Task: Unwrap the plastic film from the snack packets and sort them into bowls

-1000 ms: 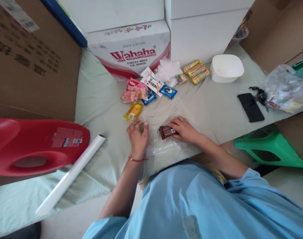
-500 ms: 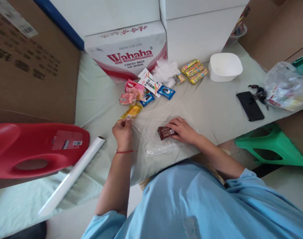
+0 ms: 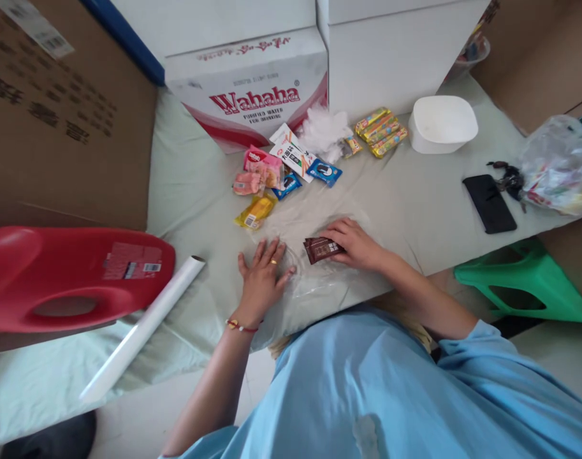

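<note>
Spread flat with its fingers apart, my left hand presses on a sheet of clear plastic film on the cloth-covered table. A ring and a bracelet show on it. My right hand is closed over the right end of some brown snack packets lying on the film; its fingertips hide part of them. Just beyond my left hand lies a yellow snack packet. Behind it are pink packets, blue packets and a white packet.
A white film roll and a red plastic jug are at left. Behind stand a Wahaha carton, yellow sticks and a white tub. A phone, plastic bag and green stool are right.
My left hand has gone from pinching the film's raised edge to lying flat on it, moving right and towards me. My right hand stays on the brown packets. The view has shifted slightly.
</note>
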`<state>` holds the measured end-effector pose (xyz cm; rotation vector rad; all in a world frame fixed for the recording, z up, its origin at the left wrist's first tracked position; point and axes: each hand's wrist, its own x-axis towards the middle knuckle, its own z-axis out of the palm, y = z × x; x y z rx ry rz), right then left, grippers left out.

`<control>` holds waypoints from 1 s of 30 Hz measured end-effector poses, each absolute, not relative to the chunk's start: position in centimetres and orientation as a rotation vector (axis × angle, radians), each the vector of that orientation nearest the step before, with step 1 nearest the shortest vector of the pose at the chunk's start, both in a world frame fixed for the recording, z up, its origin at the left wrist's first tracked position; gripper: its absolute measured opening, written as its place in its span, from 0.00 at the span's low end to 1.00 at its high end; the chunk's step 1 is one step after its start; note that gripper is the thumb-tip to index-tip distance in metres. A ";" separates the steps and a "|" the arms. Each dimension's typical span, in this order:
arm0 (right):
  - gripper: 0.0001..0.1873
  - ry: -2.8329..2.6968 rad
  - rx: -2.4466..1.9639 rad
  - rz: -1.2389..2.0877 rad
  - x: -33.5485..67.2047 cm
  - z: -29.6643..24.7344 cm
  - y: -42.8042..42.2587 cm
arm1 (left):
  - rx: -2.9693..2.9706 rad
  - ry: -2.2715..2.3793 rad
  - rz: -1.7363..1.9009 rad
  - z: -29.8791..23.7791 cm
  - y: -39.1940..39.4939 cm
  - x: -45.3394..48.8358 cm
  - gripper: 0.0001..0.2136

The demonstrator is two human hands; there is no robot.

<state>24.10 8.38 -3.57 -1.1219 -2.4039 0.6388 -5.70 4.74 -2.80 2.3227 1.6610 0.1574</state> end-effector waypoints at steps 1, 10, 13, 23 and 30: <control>0.29 -2.419 -1.105 0.630 23.9 -3.4 8.5 | 2.322 1.651 0.143 -2.8 4.6 -5.9 0.27; 0.36 -2.507 -1.077 0.634 24.0 -2.4 9.8 | 2.384 1.626 0.446 -3.5 3.7 -7.4 0.27; 0.34 -2.370 -1.037 0.626 26.6 -0.9 8.1 | 2.472 1.458 0.683 -3.2 2.1 -8.4 0.20; 0.12 -2.356 -1.154 0.619 32.2 -2.5 1.3 | 2.268 1.283 0.610 -4.2 -0.5 -7.4 0.12; 0.09 -2.202 -1.073 0.864 31.6 1.4 7.0 | 1.931 1.336 0.868 -3.7 1.6 -7.7 0.07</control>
